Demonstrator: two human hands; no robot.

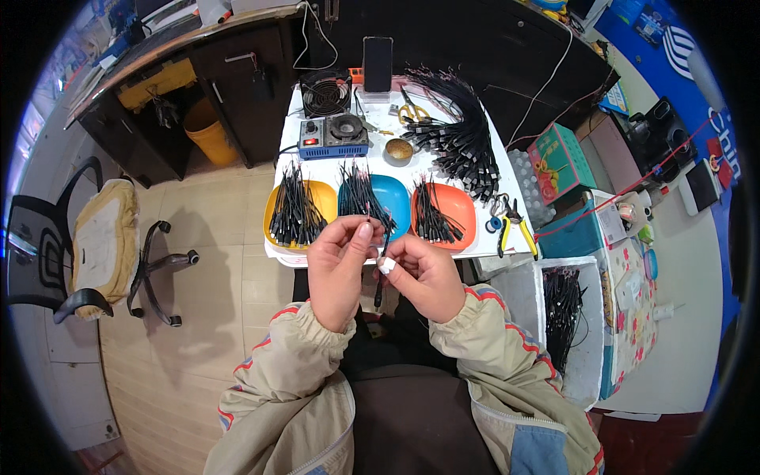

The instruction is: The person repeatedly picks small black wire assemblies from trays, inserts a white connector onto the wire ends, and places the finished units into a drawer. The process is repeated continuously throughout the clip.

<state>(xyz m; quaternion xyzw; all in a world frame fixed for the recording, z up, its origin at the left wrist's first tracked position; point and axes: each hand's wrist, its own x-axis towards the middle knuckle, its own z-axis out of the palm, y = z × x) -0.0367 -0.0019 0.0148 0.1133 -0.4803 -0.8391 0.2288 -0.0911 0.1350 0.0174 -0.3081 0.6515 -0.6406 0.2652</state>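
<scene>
In front of the table edge, my left hand (340, 265) pinches the thin wire end of a short black cable (378, 296) between thumb and fingers. My right hand (422, 273), with a white wrap on its thumb, grips the same cable lower down, and its dark end hangs below. Just beyond the hands stand a yellow tray (331, 196), a blue tray (401, 190) and an orange tray (468, 212). Each holds a bundle of black cables with bare wire ends pointing away. My left fingers overlap the near edge of the blue tray in view.
Behind the trays sit a blue heating unit (339, 149), a small round tin (398, 152), a fan (326, 93), a phone (378, 63) and a large cable pile (467, 134). Yellow-handled cutters (516, 229) lie at right. A white foam box (590, 360) holds more cables. An office chair (103, 237) stands left.
</scene>
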